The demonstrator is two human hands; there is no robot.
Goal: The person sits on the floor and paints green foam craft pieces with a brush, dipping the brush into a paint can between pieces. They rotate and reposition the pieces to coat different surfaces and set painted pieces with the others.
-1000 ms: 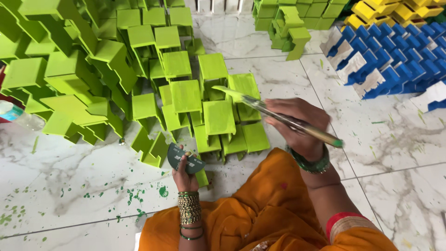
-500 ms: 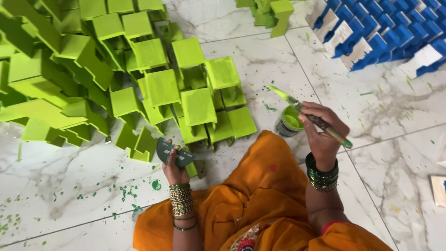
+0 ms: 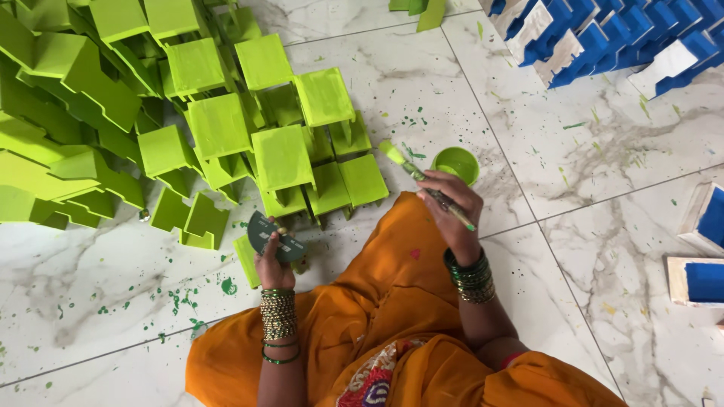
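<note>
- A brush (image 3: 426, 183) is gripped in the right hand (image 3: 452, 215), fingers closed round the handle near its middle.
- The brush's long axis runs from about 10 o'clock to 4 o'clock; the green-loaded bristles point toward 10 o'clock, the handle end toward 4 o'clock, past the wrist.
- The bristle tip lies just beside the paint cup (image 3: 456, 163), at its 9 o'clock side, apart from the rim.
- A small piece (image 3: 273, 240), dark grey-green with a curved edge, is pinched in the left hand (image 3: 273, 264), thumb and fingers closed on it. It is held above the floor (image 3: 422, 83), at 6 o'clock of the green pile (image 3: 188, 128).
- The held piece is judged not yet fully coated: its face appears darker than the bright green pieces in the pile.
- Work done, as judged: a large pile of green pieces is laid out from 9 to 12 o'clock; a blue pile (image 3: 603, 34) lies at 1 o'clock.
- Work left, as judged: the held piece; two pieces (image 3: 705, 249) with blue faces and bare wood edges lie at 3 o'clock.
</note>
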